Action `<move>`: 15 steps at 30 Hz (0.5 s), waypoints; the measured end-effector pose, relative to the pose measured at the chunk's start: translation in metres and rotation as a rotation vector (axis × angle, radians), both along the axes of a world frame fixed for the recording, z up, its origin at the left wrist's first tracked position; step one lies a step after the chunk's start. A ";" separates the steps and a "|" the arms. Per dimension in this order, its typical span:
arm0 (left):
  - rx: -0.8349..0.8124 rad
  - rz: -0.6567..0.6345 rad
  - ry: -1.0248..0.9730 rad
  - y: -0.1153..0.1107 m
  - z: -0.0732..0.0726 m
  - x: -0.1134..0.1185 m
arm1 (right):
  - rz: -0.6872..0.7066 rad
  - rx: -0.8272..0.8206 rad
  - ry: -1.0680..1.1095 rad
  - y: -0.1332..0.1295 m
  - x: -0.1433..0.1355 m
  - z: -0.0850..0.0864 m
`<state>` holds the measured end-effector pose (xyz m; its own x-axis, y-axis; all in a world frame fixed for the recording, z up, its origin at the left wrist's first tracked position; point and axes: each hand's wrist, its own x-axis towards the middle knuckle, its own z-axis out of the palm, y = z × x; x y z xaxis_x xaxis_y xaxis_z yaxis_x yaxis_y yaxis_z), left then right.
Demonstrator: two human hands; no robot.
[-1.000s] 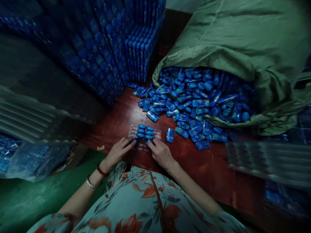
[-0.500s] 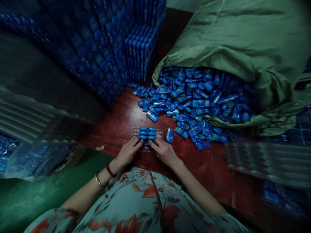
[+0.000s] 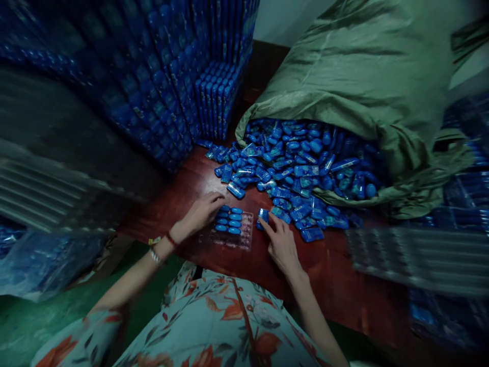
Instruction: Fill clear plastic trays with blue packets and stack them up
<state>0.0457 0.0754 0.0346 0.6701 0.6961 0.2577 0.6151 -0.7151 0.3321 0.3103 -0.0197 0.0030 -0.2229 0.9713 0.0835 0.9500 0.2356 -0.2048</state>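
Note:
A clear plastic tray (image 3: 246,239) with moulded pockets lies on the reddish-brown table in front of me. Several glossy blue oval packs (image 3: 234,224) stand in two columns in it. My left hand (image 3: 202,214) hovers at the tray's upper left corner, fingers stretched out, with nothing visible in them. To the right of the tray, my right hand (image 3: 281,243) reaches over a single blue packet (image 3: 262,216). Its thumb and forefinger are apart and touch the packet's lower right side; the packet lies flat on the table.
A green woven sack (image 3: 344,86) lies open behind, spilling a heap of blue packets (image 3: 282,173) onto the table (image 3: 183,193). Tall stacks of filled blue trays (image 3: 160,102) rise at the left. Stacked clear trays stand left (image 3: 46,193) and right (image 3: 405,255).
Both hands have left the tray's near side. My left hand has moved up to the tray's far left corner; my right hand has gone right to the single packet. The view has shifted slightly.

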 end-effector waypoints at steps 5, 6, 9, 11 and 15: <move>-0.005 -0.141 0.328 0.081 -0.012 0.030 | 0.147 -0.173 -0.251 0.021 0.004 0.012; 0.021 -0.161 0.359 0.088 -0.015 0.036 | 0.150 -0.177 -0.263 0.023 0.003 0.014; 0.096 -0.262 0.351 0.090 -0.025 0.047 | 0.142 -0.168 -0.281 0.020 -0.002 0.018; 0.052 -0.273 0.278 0.087 -0.030 0.050 | 0.131 -0.156 -0.309 0.015 -0.008 0.019; -0.144 -0.096 0.064 0.087 -0.031 0.035 | 0.150 -0.146 -0.391 0.012 -0.013 0.017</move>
<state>0.0806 0.1622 0.0041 0.7468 0.6551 0.1144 0.5698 -0.7191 0.3977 0.2974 -0.0081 0.0198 -0.3501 0.9209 -0.1714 0.9200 0.3725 0.1217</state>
